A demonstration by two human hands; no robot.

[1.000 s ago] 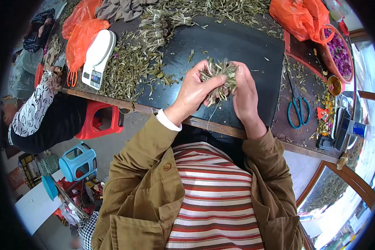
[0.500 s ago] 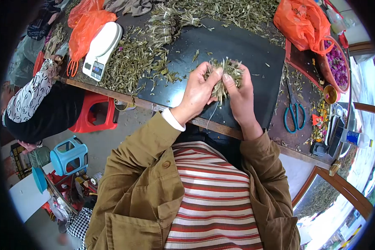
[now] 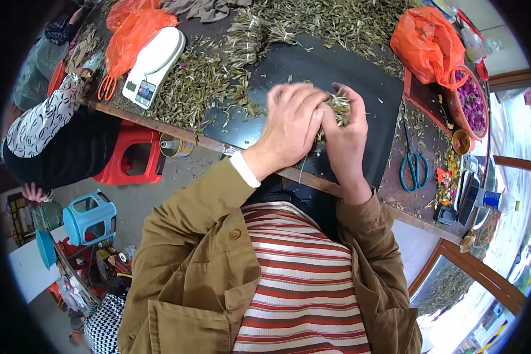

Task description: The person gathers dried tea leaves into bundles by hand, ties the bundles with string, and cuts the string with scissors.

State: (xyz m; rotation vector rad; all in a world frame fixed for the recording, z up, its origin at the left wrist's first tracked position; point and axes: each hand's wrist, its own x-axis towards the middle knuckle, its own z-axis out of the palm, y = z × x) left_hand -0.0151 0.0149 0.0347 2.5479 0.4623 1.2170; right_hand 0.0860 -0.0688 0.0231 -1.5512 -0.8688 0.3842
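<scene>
A small bundle of dried leaves is held between my two hands above the front of the black mat. My right hand curls round the bundle's right side, thumb in front and fingers behind. My left hand lies over its left side, fingers together and bent across the top, hiding much of it. Below my hands a thin pale string hangs past the table edge. Tied bundles of the same leaves are stacked at the back of the mat.
Loose dried leaves lie left of the mat, beside a white scale. Orange plastic bags lie behind it. To the right are blue-handled scissors, a pink basket of purple flowers and a bottle. Another person's sleeve shows at left.
My left hand has gone from pinching the bundle with its thumb to lying across it, fingers folded over. My right hand has turned slightly and stays round the bundle. The view has shifted a little.
</scene>
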